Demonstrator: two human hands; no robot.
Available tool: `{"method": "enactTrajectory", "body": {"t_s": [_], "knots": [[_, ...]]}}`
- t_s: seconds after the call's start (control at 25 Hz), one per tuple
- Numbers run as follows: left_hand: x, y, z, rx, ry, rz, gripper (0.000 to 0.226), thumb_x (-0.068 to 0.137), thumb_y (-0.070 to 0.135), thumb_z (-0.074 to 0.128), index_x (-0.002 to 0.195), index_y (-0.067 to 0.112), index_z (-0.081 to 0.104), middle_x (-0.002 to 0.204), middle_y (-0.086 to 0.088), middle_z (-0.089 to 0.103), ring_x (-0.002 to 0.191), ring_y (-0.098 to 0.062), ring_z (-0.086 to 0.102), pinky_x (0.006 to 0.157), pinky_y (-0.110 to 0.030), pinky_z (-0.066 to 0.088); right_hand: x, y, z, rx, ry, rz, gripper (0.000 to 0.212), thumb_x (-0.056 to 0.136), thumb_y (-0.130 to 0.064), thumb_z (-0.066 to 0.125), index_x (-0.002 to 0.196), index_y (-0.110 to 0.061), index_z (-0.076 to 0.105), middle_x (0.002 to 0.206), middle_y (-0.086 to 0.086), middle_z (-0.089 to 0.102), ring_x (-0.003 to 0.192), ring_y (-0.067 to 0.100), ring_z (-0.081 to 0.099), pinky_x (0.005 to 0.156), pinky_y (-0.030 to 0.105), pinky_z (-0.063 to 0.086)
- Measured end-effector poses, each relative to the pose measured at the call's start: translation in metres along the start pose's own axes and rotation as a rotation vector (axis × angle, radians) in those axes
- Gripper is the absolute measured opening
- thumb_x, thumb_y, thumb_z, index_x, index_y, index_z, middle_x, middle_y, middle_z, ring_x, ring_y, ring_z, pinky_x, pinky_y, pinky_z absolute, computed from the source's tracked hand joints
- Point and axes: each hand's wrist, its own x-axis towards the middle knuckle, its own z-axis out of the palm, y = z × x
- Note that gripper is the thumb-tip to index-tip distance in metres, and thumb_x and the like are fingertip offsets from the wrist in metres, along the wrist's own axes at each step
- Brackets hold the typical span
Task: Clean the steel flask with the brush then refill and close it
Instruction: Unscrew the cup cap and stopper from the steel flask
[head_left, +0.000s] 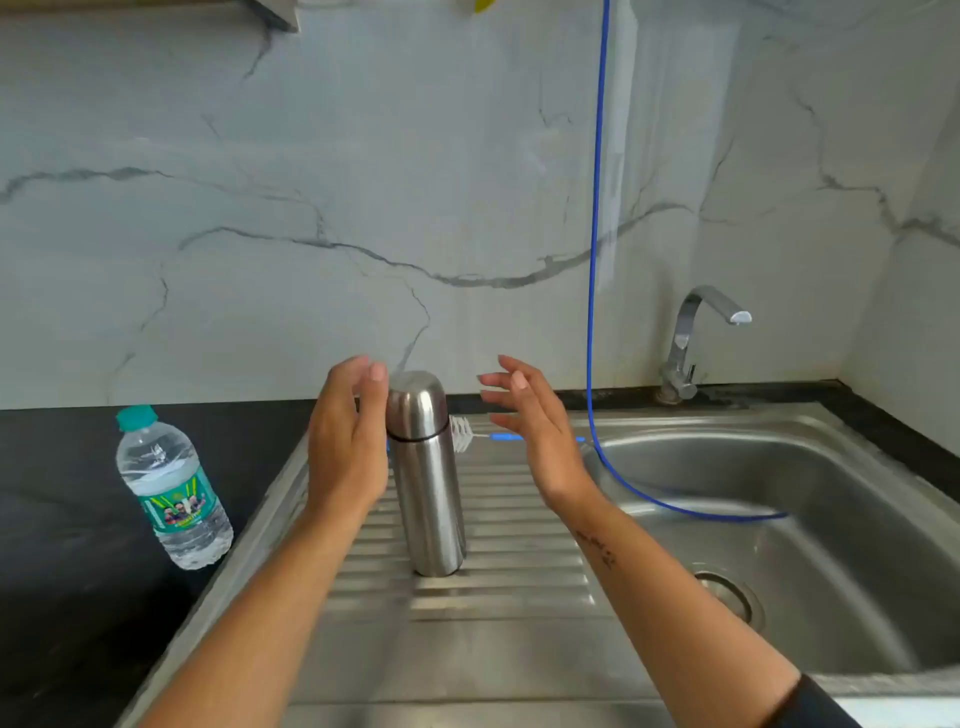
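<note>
Right, the steel flask (426, 478) stands upright on the ribbed draining board (519, 566) of the steel sink (810, 467), its cap on, dead centre between both hands. Left hand (345, 441) hovers just beside the flask's upper half, fingers straight and relaxed, palm turned toward the metal, holding nothing; whether the fingertips actually touch the cap is too close to call. Right hand (535, 431) sits a little further off on the other side, fingers spread wide and loose, palm facing in, also gripping nothing. Behind the flask lies the brush (467, 435), white bristles showing just past the flask's shoulder, its blue handle running off behind the right hand. Over on the dark tabletop (67, 519), well apart to the left, a plastic water bottle (169, 488) stands with its green cap on. A blue hose (597, 208) drops down the marble wall and curls into the basin, and the tap (691, 338) stands at the back edge.
</note>
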Motion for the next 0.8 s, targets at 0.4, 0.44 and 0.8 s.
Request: {"method": "enactTrajectory", "body": {"t_s": [0.4,0.44,0.8], "knots": [[-0.076,-0.041,0.025,-0.123,-0.282,-0.297,0.071,0.069,0.058,0.079,0.128,0.034,0.048,0.105,0.018,0.071,0.094,0.006,0.067,0.077,-0.019,0.048,-0.028,0.024,0.030,0.050,-0.114,0.084,0.042,0.108,-0.042,0.039,0.138,-0.021,0.059,0.127,-0.006,0.070,0.120,0.011,0.064,0.106,0.036,0.050],[-0.078,-0.045,0.029,-0.092,-0.254,-0.297,0.068,0.069,0.049,0.084,0.125,0.033,0.049,0.103,0.015,0.071,0.092,0.002,0.068,0.075,-0.019,0.049,-0.026,0.021,0.033,0.044,-0.134,0.082,0.042,0.109,-0.043,0.039,0.137,-0.021,0.061,0.127,-0.005,0.070,0.120,0.011,0.064,0.106,0.037,0.050],[-0.083,-0.075,0.049,-0.129,-0.144,-0.308,0.061,0.068,0.028,0.095,0.117,0.033,0.058,0.098,0.011,0.073,0.088,0.002,0.069,0.074,-0.026,0.058,0.010,-0.014,0.067,-0.127,-0.256,0.085,0.047,0.077,-0.050,0.085,0.111,-0.024,0.066,0.099,-0.006,0.074,0.091,0.009,0.072,0.080,0.026,0.059]]}}
